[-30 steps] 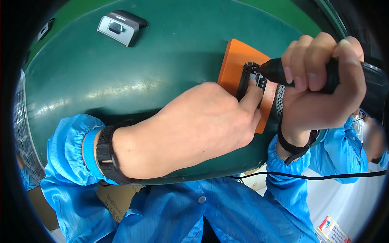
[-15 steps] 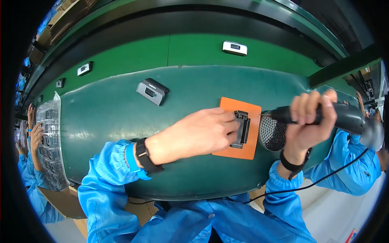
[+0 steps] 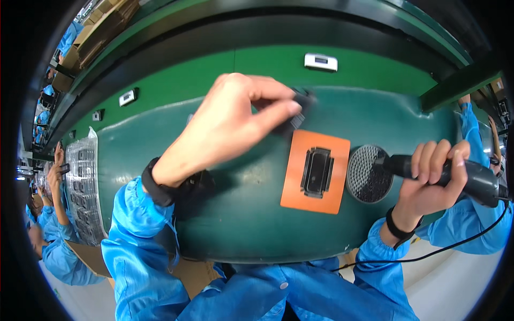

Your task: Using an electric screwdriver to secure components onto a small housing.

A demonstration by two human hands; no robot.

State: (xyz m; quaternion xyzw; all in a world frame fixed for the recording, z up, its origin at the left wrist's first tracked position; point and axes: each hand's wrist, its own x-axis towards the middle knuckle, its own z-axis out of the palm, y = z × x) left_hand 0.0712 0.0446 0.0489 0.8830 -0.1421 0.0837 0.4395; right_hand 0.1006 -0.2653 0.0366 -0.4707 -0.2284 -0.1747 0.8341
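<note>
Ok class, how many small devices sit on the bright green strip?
4: one device beyond the orange pad, three devices farther left, the last tiny; the left hand may hide more.

The plate (image 3: 339, 166) is orange, the power tool (image 3: 480, 183) charcoal, the tray (image 3: 363, 167) dotted grey, the tabletop (image 3: 246, 219) green.

Your head camera, a wide fisheye, looks down from the near left of the orange plate (image 3: 292, 179), angled forward past it, high enough to take in the green strip (image 3: 257, 61) beyond the plate and your blue smock (image 3: 249, 294) on its near side
</note>
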